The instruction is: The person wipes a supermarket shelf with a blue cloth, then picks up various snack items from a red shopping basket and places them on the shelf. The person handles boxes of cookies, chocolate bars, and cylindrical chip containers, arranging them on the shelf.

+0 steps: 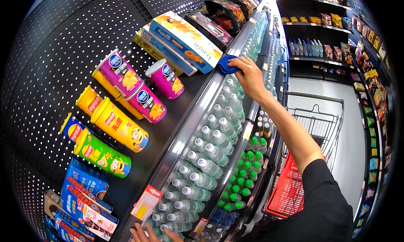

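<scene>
A blue cloth (pixel 228 64) is bunched in my right hand (pixel 247 76), which presses it to the shelf's front rail (pixel 202 100), beside a cookie box (pixel 186 41). My left hand (pixel 154 234) is partly cut off at the bottom edge, its fingers spread near the shelf edge below a red and white price tag (pixel 146 202); I see nothing in it. Between the hands, the upper shelf holds pink chip canisters (pixel 121 74), yellow Lay's canisters (pixel 118 125), a green canister (pixel 102 153) and blue cookie boxes (pixel 86 207).
Clear bottles with white caps (pixel 210 147) fill the shelf below, with green-capped bottles (pixel 243 175) lower down. A wire shopping cart (pixel 315 115) with a red basket (pixel 287 188) stands in the aisle. Stocked shelves (pixel 318 24) line the far end and right side.
</scene>
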